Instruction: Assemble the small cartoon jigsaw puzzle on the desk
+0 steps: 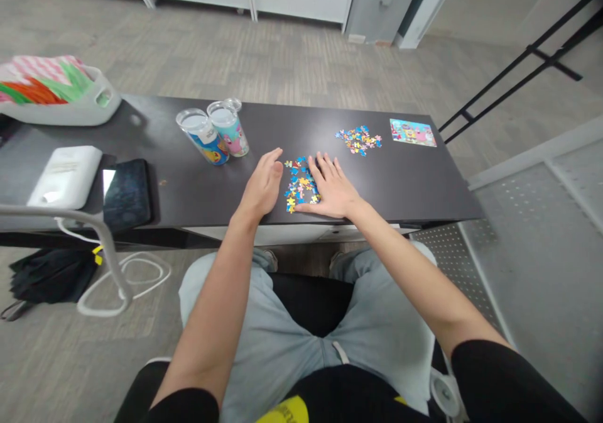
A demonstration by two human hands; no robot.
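Note:
A pile of loose blue and yellow jigsaw pieces (298,184) lies near the front edge of the dark table (414,178). My left hand (262,184) stands on its edge just left of the pile, fingers straight and together. My right hand (332,187) lies flat with fingers spread on the pile's right side, touching the pieces. Neither hand holds anything. A second, smaller heap of pieces (358,140) sits further back to the right. Beside it lies a finished cartoon puzzle picture (412,132).
Two clear cartoon-printed tubes (213,136) stand at the back left of the pile. Further left are a dark tablet (126,193), a white device (66,175) and a white basket (61,93) with striped cloth. A black metal frame (518,65) stands at the right.

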